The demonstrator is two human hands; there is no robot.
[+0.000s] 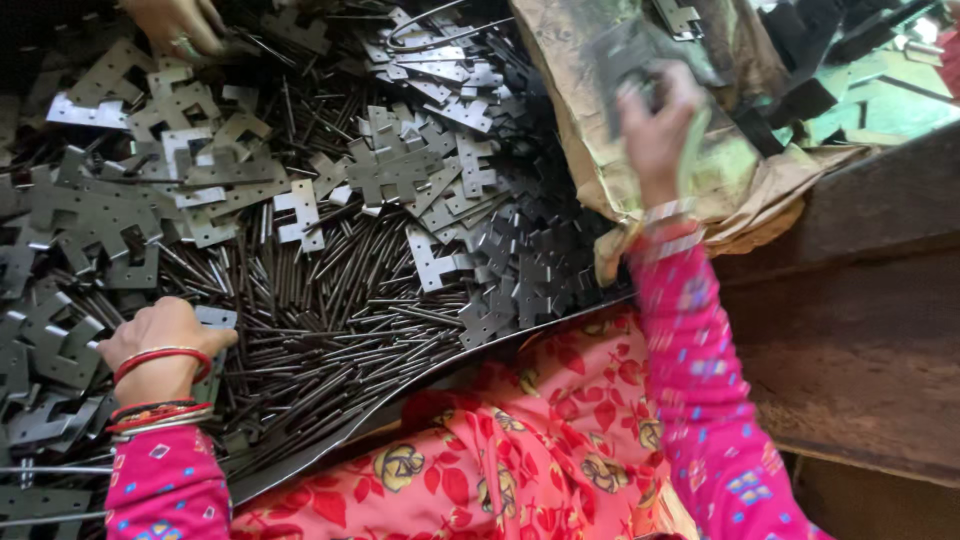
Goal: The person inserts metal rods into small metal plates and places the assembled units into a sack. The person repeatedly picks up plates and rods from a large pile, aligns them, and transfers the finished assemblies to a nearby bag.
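While left hand [160,340] curls closed on flat grey metal plate [215,320], right hand [655,125] grips blurred metal piece [625,60] over brown sack [590,150].

Soft daylight falls from the upper right, leaving the top left corner dim. The raised right hand [660,125] is smeared by motion blur (its fingers hard to separate), while flat metal plates [400,165] catch pale glare.

Pink patterned sleeves [700,400], red bangles [160,357], floral dress [520,440].
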